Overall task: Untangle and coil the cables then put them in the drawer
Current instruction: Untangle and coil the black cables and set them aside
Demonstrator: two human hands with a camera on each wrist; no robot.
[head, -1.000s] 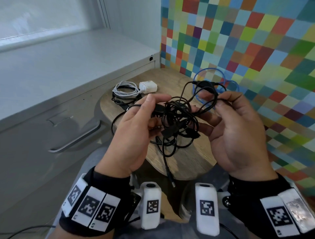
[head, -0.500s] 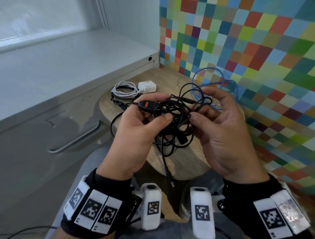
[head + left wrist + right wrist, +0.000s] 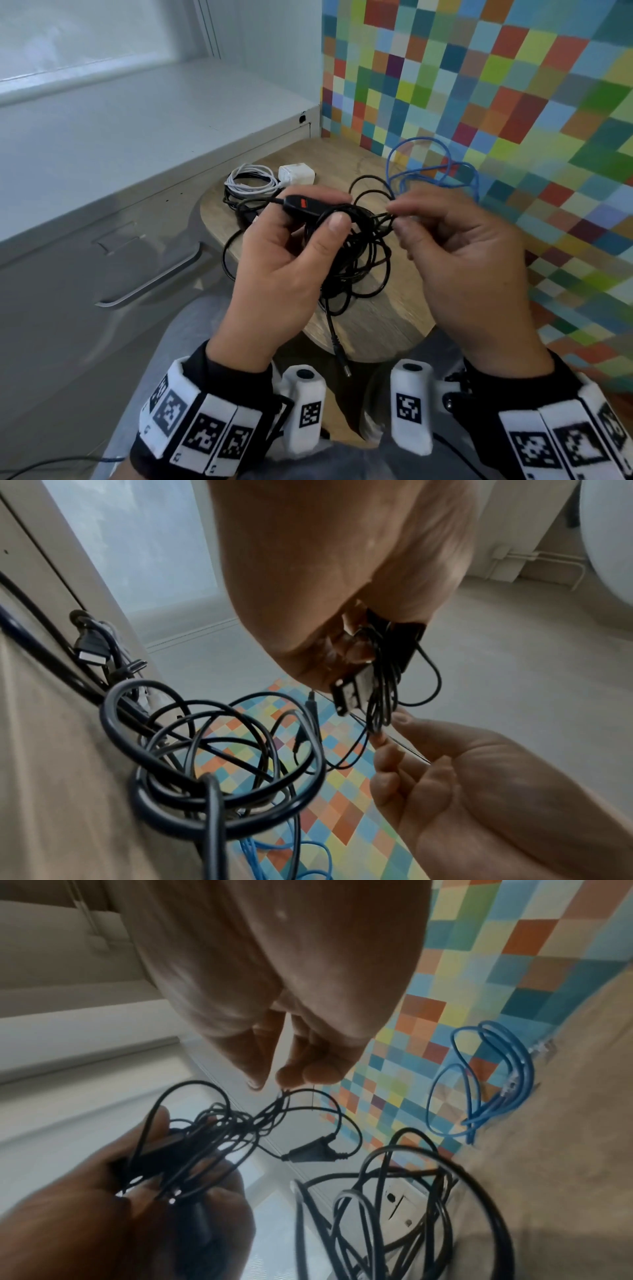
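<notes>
Gripping the black cable tangle (image 3: 356,253) above the near edge of the round table (image 3: 376,318), the left hand (image 3: 284,260) curls round its switch (image 3: 297,204); the right hand (image 3: 469,260) pinches one strand.

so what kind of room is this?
Probably a home or office corner set up for recording: a small round wooden table beside a grey metal drawer cabinet, a wall of coloured squares, a window.
</notes>
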